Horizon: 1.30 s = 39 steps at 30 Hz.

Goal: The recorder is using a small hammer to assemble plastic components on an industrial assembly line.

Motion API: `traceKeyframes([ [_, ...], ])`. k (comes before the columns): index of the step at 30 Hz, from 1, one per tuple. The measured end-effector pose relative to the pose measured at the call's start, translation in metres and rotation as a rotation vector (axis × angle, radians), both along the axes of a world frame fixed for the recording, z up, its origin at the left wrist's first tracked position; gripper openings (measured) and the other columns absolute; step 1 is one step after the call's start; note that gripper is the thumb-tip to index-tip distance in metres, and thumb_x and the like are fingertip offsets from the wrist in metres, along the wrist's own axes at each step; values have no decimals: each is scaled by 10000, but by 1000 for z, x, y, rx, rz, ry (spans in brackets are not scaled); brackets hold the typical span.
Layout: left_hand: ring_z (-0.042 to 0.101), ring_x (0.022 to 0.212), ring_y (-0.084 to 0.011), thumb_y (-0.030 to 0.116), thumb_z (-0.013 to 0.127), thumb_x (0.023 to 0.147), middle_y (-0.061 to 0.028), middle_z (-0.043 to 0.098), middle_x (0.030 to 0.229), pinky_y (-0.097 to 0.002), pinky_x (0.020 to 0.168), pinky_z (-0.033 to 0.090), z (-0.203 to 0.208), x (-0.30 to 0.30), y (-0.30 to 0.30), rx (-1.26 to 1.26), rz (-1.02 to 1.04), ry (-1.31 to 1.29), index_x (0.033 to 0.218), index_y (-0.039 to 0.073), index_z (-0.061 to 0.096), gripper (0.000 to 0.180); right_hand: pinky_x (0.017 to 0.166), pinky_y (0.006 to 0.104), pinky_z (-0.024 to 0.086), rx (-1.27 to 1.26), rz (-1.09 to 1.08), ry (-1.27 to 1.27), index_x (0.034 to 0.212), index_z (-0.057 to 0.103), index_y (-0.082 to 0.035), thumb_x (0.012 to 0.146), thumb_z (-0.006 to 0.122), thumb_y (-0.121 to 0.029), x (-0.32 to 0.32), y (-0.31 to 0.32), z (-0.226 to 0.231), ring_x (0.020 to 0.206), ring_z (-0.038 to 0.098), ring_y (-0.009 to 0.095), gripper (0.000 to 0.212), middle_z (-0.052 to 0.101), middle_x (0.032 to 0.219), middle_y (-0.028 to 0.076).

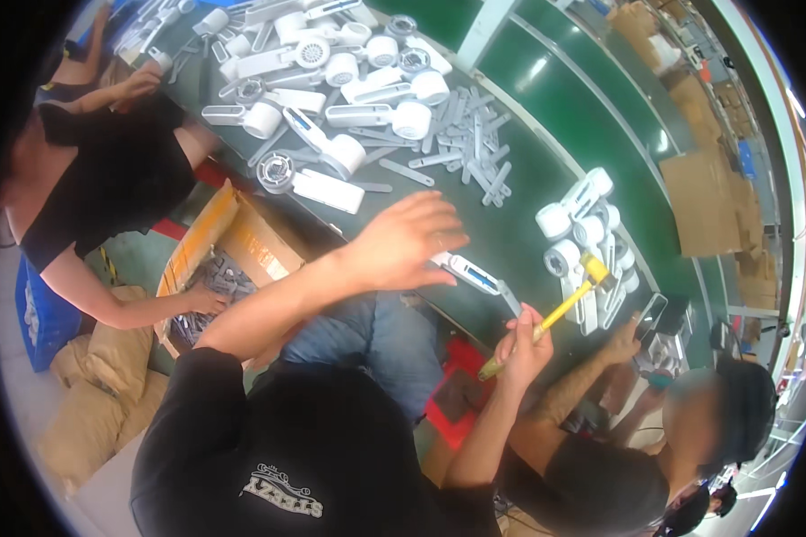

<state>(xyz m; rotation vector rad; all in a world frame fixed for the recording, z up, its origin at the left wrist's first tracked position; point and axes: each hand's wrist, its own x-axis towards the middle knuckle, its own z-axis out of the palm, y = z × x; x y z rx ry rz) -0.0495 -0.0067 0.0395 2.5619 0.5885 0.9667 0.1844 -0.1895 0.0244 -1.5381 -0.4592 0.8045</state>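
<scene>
At green bench (510, 237), white handle (472, 273), long axis down-right; left fingers (434, 217) clamped on it, right fingers (516, 338) on yellow hammer (564, 304)

- Yellow hammer (560, 310): tilted, head over the green work surface (509, 234), butt toward near edge.
- White handle piece (471, 274): slim, dark inset strip, slanting, near the near edge.
- Flat gray strip (510, 298): slanted, at handle piece's right end.

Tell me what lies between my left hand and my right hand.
The head view shows, from your left hand toward your right hand, a white handle, then a grey strip.
</scene>
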Motion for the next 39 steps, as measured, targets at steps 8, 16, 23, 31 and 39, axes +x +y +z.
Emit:
traceKeyframes([
  [8, 621, 1177, -383, 132, 836, 824, -127, 702, 1068, -512, 1104, 471, -39, 31, -10, -313, -65, -40, 1307, 63, 600, 542, 402, 215, 330, -133, 263, -132, 1156, 762, -22, 1012, 738, -143, -7, 39, -10, 459, 464, 35, 190, 586, 661, -21],
  [16, 641, 1111, -349, 132, 827, 842, -103, 693, 1066, -467, 994, 498, -46, 26, 3, -133, -162, -111, 1178, 76, 664, 377, 512, 227, 388, -236, 417, -428, 1122, 787, -36, 1001, 749, -157, 3, 41, -16, 577, 512, 30, 176, 599, 674, -39],
  [23, 644, 1027, -285, 151, 804, 851, -69, 651, 966, -432, 954, 495, -46, 30, 5, -11, -206, -50, 988, 90, 740, 163, 393, 251, 304, -376, 368, -164, 1309, 705, -28, 1038, 706, -212, -8, 53, 9, 447, 436, 49, 328, 564, 637, -15],
  [31, 684, 1091, -257, 175, 775, 864, -54, 733, 1037, -426, 1089, 496, -31, 39, 3, 212, -172, -40, 1060, 142, 804, 201, 402, 247, 332, -354, 278, 64, 1222, 745, -27, 1017, 741, -217, -4, 48, -12, 439, 462, 70, 280, 620, 676, 19],
  [39, 731, 981, -219, 194, 745, 880, -57, 764, 979, -456, 1163, 473, -52, 45, 8, 181, -264, 55, 1087, 158, 824, 225, 563, 275, 462, -399, 289, -334, 1205, 766, -14, 863, 854, -92, -10, 40, -10, 612, 555, 76, 361, 683, 926, 35],
])
